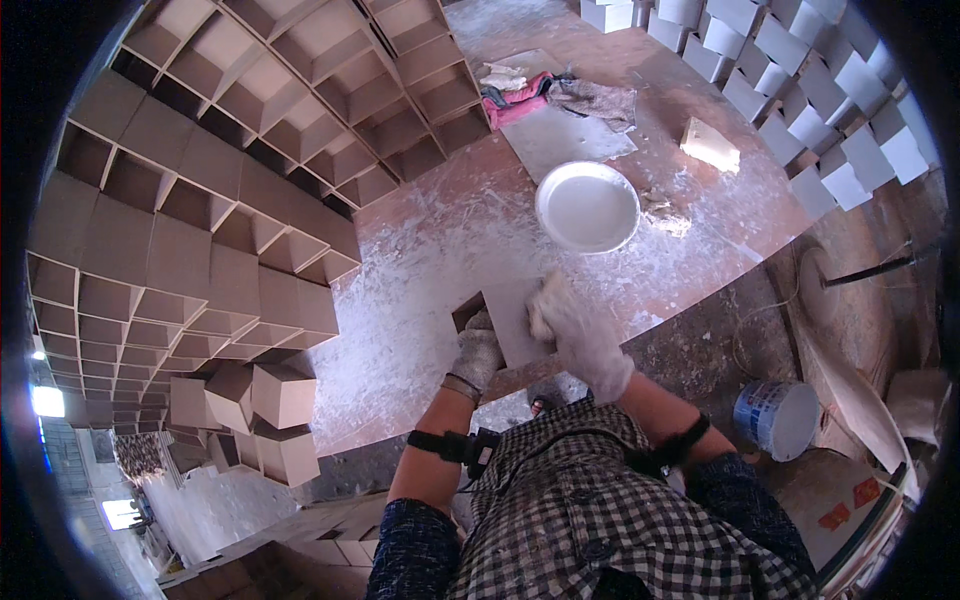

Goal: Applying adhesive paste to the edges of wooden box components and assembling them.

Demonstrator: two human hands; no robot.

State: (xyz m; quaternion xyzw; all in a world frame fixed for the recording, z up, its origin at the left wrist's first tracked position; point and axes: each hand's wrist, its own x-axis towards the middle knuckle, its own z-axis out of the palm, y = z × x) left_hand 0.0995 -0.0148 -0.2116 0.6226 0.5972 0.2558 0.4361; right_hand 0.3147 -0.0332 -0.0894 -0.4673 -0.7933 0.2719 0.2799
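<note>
An open brown box [516,318] sits on the white-smeared table before me, its dark opening toward the left. My left hand [479,354], in a whitish glove, is closed on the box at that opening, with the fingertips partly hidden inside. My right hand [592,346], also gloved, is closed around a pale yellow sponge [545,305]. The sponge lies against the right part of the box's upper face. Just beyond the hands stands a round white basin [587,207] holding white liquid.
Brown open boxes [230,200] are stacked high on the left. White boxes [790,80] form a stack at the far right. A foam block [710,147] and pink and grey cloths [560,98] lie on the table [400,300]. A blue-and-white bucket [777,418] stands at lower right.
</note>
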